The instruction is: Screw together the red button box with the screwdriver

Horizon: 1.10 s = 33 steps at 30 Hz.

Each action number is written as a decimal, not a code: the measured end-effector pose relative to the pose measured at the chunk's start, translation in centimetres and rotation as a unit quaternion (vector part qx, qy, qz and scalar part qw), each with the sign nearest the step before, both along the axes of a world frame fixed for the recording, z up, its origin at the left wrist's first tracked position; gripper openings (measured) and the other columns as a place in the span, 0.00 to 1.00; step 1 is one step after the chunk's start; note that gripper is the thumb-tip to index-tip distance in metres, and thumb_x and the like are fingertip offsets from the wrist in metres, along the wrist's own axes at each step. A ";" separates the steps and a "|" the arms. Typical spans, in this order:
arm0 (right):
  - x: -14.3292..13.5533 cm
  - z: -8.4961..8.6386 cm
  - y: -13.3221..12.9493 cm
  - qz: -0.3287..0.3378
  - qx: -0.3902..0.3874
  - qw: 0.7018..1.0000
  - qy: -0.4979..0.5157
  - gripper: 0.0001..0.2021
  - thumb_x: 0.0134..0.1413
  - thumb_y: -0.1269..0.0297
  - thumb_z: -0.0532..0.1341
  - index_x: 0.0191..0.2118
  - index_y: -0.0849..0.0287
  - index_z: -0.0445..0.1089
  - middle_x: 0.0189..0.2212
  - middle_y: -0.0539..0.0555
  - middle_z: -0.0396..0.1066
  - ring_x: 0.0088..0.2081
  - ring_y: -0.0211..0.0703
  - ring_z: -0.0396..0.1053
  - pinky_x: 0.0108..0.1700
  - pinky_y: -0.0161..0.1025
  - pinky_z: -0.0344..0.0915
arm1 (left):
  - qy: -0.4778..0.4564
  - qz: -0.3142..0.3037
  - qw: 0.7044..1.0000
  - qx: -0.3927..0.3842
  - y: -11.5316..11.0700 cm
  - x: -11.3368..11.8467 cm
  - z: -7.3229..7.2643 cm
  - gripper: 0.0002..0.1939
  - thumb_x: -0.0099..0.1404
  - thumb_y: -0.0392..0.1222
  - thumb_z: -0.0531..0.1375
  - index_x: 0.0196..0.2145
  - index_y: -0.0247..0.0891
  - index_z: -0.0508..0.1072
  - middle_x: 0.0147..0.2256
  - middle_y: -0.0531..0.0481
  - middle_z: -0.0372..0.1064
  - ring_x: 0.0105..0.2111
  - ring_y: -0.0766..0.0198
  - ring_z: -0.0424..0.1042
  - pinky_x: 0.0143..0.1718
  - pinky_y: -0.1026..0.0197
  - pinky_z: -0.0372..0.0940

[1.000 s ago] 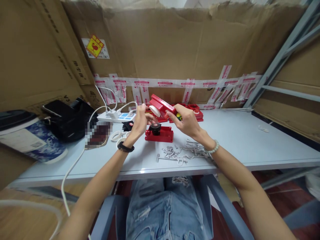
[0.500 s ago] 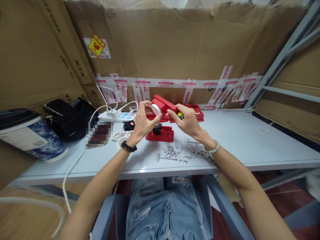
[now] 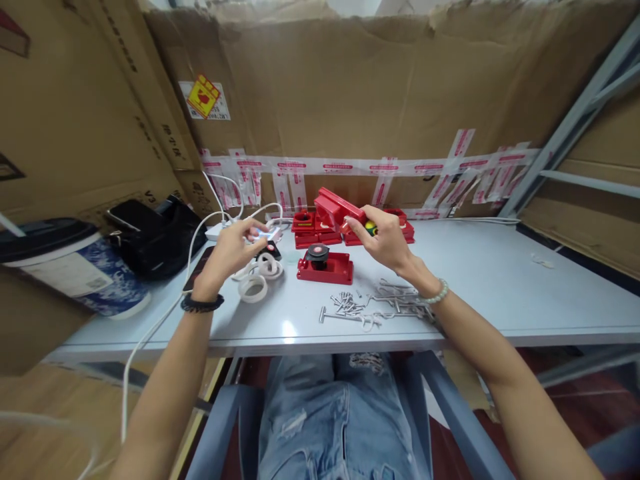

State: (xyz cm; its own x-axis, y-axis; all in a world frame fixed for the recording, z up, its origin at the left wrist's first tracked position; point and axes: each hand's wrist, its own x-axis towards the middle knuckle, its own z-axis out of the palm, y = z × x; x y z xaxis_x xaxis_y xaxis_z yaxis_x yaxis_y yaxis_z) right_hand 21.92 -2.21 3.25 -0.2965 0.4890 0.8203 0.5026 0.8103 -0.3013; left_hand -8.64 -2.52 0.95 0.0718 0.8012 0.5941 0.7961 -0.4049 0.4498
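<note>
My right hand (image 3: pixel 383 240) grips a red plastic housing (image 3: pixel 337 210) above the table, tilted. A yellow-and-green handle (image 3: pixel 371 228), its tool kind hidden, shows within the same grip. My left hand (image 3: pixel 235 248) is off to the left with nothing in it, thumb and forefinger apart. Below and beside it lie several white rings (image 3: pixel 253 290), one resting on others. A black part with a red centre (image 3: pixel 270 251) sits just past its fingers. Between the hands, a red tray-shaped base (image 3: pixel 340 269) lies on the table with a round black part (image 3: pixel 318 253) in it.
More red housings (image 3: pixel 316 238) stand at the back. Loose screws (image 3: pixel 346 305) and metal rods (image 3: pixel 400 303) lie near the front edge. On the left are a white power strip (image 3: pixel 214 232), cables, a phone, a black bag (image 3: pixel 170 240) and a large cup (image 3: pixel 75 267).
My left hand has let go of the white ring at the red housing and moved left and down to the ring pile. My right hand still holds the housing. The view has shifted slightly.
</note>
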 end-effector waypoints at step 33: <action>-0.6 -0.8 0.3 0.003 -0.009 0.998 -0.055 0.14 0.63 0.58 0.55 0.26 0.57 0.57 0.22 0.48 0.59 0.24 0.34 0.52 0.29 0.37 0.52 | 0.169 -0.055 0.964 -0.197 -5.2 -4.2 -3.1 0.29 0.56 0.67 0.59 0.46 0.43 0.72 0.40 0.46 0.64 0.44 0.52 0.64 0.48 0.53 0.60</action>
